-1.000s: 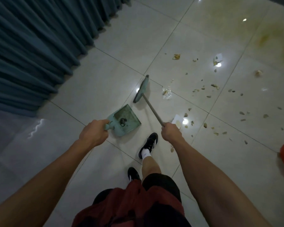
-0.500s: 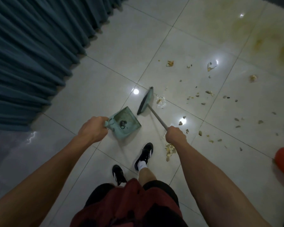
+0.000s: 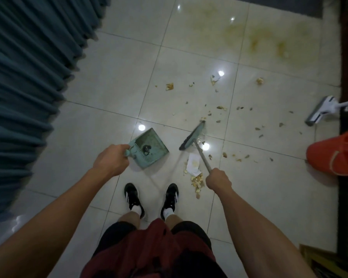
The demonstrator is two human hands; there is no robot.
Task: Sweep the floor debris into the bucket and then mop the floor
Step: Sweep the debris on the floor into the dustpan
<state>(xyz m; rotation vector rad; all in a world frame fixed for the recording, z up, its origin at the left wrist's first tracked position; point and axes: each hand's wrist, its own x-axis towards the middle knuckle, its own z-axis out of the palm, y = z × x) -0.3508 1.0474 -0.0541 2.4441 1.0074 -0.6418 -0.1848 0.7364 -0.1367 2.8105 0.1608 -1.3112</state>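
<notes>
The left hand (image 3: 111, 160) grips the dustpan (image 3: 149, 148) handle, mouth facing the debris (image 3: 197, 180), while the right hand (image 3: 218, 180) grasps the broom (image 3: 192, 135) handle, apparently to draw scraps panward.

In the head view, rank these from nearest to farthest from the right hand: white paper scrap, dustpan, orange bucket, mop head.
From the right hand:
1. White paper scrap, just left of it.
2. Dustpan, farther left, in the left hand.
3. Orange bucket, at the right edge.
4. Mop head, upper right.

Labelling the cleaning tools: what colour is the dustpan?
Pale teal green, dirty inside; the dustpan shows in the head view, its handle held by the left hand.
</notes>
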